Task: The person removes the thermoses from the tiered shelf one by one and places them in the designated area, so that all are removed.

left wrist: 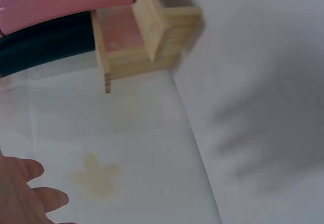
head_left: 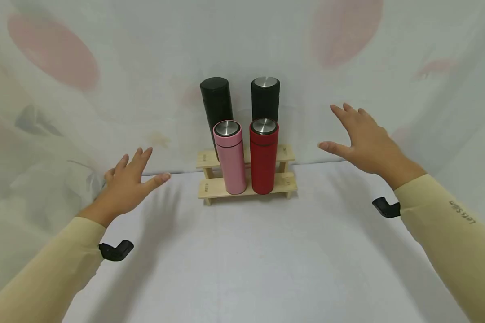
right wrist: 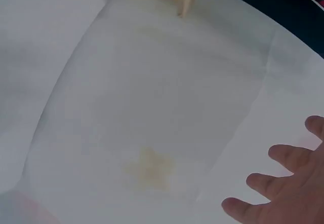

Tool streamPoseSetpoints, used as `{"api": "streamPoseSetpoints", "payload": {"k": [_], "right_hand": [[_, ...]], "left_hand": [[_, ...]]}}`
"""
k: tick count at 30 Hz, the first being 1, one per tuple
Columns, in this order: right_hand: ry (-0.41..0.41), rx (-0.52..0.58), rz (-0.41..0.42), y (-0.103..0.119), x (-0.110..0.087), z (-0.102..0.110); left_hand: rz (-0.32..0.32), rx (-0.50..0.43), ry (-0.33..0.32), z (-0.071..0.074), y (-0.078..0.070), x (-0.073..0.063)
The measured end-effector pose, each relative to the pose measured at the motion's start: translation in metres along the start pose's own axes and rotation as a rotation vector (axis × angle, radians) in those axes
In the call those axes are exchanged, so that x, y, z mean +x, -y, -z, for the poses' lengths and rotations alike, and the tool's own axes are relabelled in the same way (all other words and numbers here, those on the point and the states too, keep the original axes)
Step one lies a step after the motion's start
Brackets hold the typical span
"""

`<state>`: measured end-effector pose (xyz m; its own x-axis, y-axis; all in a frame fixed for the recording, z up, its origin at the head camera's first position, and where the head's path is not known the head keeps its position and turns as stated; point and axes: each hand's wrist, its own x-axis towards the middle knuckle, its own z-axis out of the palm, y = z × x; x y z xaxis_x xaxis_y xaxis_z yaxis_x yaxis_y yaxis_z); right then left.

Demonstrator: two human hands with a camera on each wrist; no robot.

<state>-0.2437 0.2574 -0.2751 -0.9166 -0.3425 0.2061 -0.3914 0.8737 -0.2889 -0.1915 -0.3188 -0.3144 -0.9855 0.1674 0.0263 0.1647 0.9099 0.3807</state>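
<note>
Four thermos flasks would be several on a two-step wooden stand [head_left: 212, 187]. On its lower step stand a pink flask [head_left: 232, 163] and, to the right, a red flask [head_left: 262, 161], both with silver-topped lids. Behind them on the upper step are a dark flask with a black lid [head_left: 217, 103], leaning slightly, and a black flask with a silver lid [head_left: 265, 98]. My left hand [head_left: 127, 186] hovers left of the stand, fingers spread, holding nothing. To the right, my right hand [head_left: 361, 139] is likewise raised with spread fingers and touches nothing.
A white cloth covers the table [head_left: 242, 260]. Behind the stand hangs a pale curtain [head_left: 145, 54] with pink oval patterns. Each wrist wears a black camera mount, the left one [head_left: 116, 250] and the right one [head_left: 386, 207].
</note>
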Motion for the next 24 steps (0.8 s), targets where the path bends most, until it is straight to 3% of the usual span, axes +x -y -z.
{"api": "streamPoseSetpoints", "payload": {"k": [4, 8, 11, 15, 20, 24], "right_hand": [[-0.078, 0.221, 0.063, 0.005, -0.004, -0.003], [-0.146, 0.442, 0.088, 0.013, -0.008, -0.014], [-0.189, 0.567, 0.108, 0.021, -0.008, -0.028], [-0.216, 0.723, 0.143, 0.029, -0.007, -0.048], [-0.243, 0.89, 0.161, 0.038, -0.006, -0.072], [-0.268, 1.035, 0.153, 0.047, -0.004, -0.092]], "left_hand": [[0.013, -0.231, -0.027, 0.003, -0.002, 0.0], [0.005, -0.52, -0.065, -0.005, -0.002, 0.003], [-0.009, -0.659, -0.104, -0.02, -0.001, 0.006], [0.012, -0.774, -0.131, -0.046, -0.002, 0.01], [0.045, -1.018, -0.163, -0.08, -0.008, 0.014], [0.083, -1.116, -0.207, -0.106, -0.018, 0.018]]}}
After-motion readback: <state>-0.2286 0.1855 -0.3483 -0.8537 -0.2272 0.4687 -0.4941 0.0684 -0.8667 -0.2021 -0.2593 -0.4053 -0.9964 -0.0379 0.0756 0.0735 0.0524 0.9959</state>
